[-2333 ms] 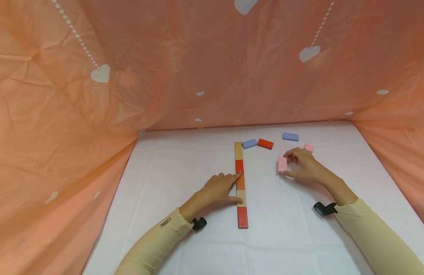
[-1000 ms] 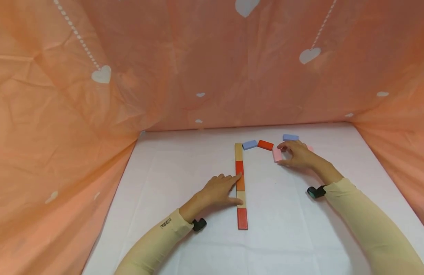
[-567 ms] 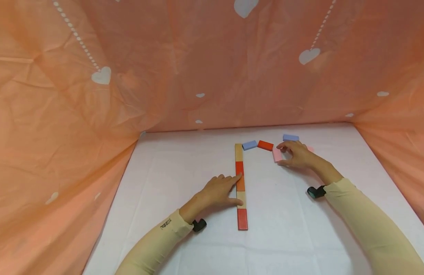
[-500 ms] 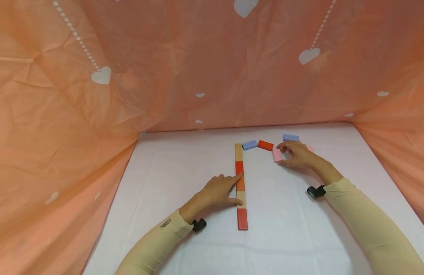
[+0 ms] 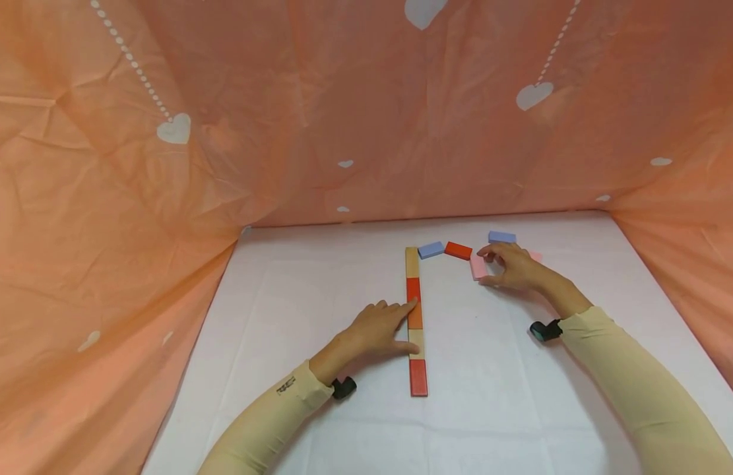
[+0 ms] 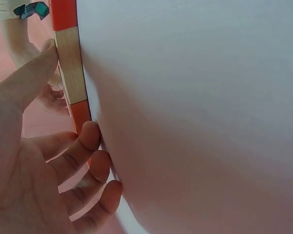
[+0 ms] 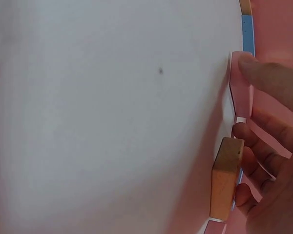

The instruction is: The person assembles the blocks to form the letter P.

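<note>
A straight row of flat blocks runs down the white cloth: wooden, red, orange (image 5: 415,316), wooden (image 5: 416,343) and red (image 5: 418,378). My left hand (image 5: 372,330) lies along its left side, index fingertip at the orange block and thumb over the lower wooden one. From the row's far end, a blue block (image 5: 431,250) and a red block (image 5: 458,251) branch right. Beside that red block my right hand (image 5: 516,267) pinches a pink block (image 5: 478,267) between thumb and finger. In the right wrist view, an orange block (image 7: 223,187) lies by its other fingers.
Behind the right hand lies another blue block (image 5: 502,237). A second pink block (image 5: 536,256) shows partly past the knuckles. Orange curtains with white hearts (image 5: 535,96) enclose the cloth-covered table (image 5: 491,409) at the back and sides.
My right hand has carried the pink block away from me and slightly left, to the red block's right end, then held still there. My left hand has stayed on the row.
</note>
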### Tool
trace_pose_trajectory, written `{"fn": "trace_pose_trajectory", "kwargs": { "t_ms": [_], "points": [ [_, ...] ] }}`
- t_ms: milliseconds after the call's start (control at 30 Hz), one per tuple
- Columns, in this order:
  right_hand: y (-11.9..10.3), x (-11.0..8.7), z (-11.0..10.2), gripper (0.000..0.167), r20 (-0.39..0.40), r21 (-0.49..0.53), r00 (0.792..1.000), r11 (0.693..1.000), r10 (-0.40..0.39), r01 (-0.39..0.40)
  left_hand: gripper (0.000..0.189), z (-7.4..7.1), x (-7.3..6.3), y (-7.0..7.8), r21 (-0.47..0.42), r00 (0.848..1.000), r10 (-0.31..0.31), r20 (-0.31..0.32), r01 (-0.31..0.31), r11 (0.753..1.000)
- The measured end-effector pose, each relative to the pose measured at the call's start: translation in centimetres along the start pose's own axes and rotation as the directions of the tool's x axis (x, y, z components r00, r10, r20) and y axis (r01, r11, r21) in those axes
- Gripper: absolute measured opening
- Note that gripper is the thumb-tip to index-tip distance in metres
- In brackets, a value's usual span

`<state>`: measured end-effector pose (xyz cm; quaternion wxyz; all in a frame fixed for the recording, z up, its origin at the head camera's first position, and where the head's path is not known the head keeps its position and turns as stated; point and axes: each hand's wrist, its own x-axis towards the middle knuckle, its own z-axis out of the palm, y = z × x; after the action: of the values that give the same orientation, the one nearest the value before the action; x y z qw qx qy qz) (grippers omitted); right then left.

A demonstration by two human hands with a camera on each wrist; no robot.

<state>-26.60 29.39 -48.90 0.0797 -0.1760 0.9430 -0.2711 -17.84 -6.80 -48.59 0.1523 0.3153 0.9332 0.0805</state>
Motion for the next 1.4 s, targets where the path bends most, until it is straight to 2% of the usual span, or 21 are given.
{"fn": "trace_pose_trajectory", "kwargs": {
  "t_ms": [167, 333, 433, 700, 933, 1067, 1267, 1400],
  "points": [
    [0.0, -0.2, -0.3, 0.062, -0.037, 0.02, 0.999, 0.999, -0.027, 0.027, 0.099, 0.1, 0.0, -0.1, 0.001, 1.0, 0.001, -0.004, -0.001, 1.0],
    [0.4, -1.1, -1.0, 0.051, -0.112, 0.079, 0.993, 0.996, -0.04, 0.049, 0.099, 0.1, -0.1, -0.1, 0.01, 1.0, 0.011, -0.008, -0.011, 1.0],
    [0.9, -1.9, -1.6, 0.046, -0.125, 0.097, 0.991, 0.994, -0.04, 0.052, 0.1, 0.1, -0.1, -0.2, 0.015, 1.0, 0.014, -0.012, -0.014, 1.0],
    [2.7, -4.0, -2.0, 0.044, -0.165, 0.039, 0.985, 0.997, -0.059, 0.066, 0.1, 0.0, -0.1, -0.1, 0.01, 1.0, 0.015, -0.01, -0.015, 1.0],
    [4.4, -5.3, -2.4, 0.046, -0.269, 0.026, 0.963, 0.999, -0.029, 0.038, 0.1, -0.1, -0.1, -0.1, 0.0, 1.0, 0.016, -0.009, -0.016, 1.0],
    [5.4, -5.3, -2.7, 0.051, -0.259, 0.038, 0.965, 0.999, 0.035, -0.026, 0.1, -0.1, -0.1, -0.2, 0.003, 1.0, 0.016, -0.01, -0.016, 1.0],
    [5.8, -5.0, -3.0, 0.055, -0.187, 0.072, 0.974, 0.99, 0.13, -0.119, 0.1, -0.1, -0.1, -0.2, 0.0, 1.0, 0.01, -0.005, -0.01, 1.0],
    [5.9, -4.8, -3.1, 0.053, -0.157, 0.075, 0.975, 0.986, 0.157, -0.147, 0.1, 0.0, -0.1, -0.1, -0.004, 1.0, 0.011, -0.006, -0.011, 1.0]
  ]
}}
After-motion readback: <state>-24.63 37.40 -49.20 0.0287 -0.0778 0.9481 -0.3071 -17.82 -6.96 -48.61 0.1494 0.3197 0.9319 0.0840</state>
